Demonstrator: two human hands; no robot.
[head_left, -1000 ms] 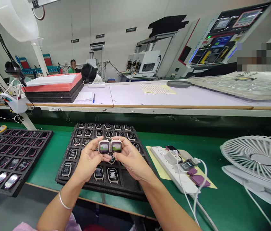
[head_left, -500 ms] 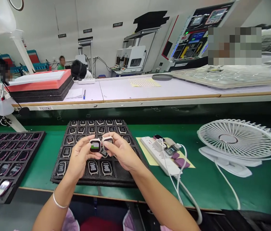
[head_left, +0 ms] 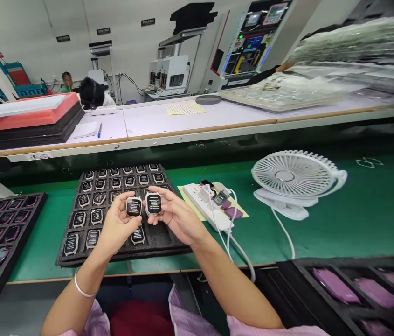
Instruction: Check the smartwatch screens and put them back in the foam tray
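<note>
My left hand is closed on a smartwatch body with a light metal case and no strap. A second smartwatch body of the same kind is pinched in my right hand. The two are held side by side, faces towards me, with lines of white text on both dark screens. Both hands are above a black foam tray. Several similar watch bodies sit in its pockets, screens up, many showing text. My hands hide some pockets in the tray's middle.
A foam tray of purple-edged watches lies left. On the right are a white power strip with cables and a white fan. Another tray with purple pieces stands lower right. A shelf runs behind; other people are beyond it.
The left watch's screen has gone from a green and white picture to white text. My right thumb has come off the right watch's face, which now shows text. The view has turned rightward.
</note>
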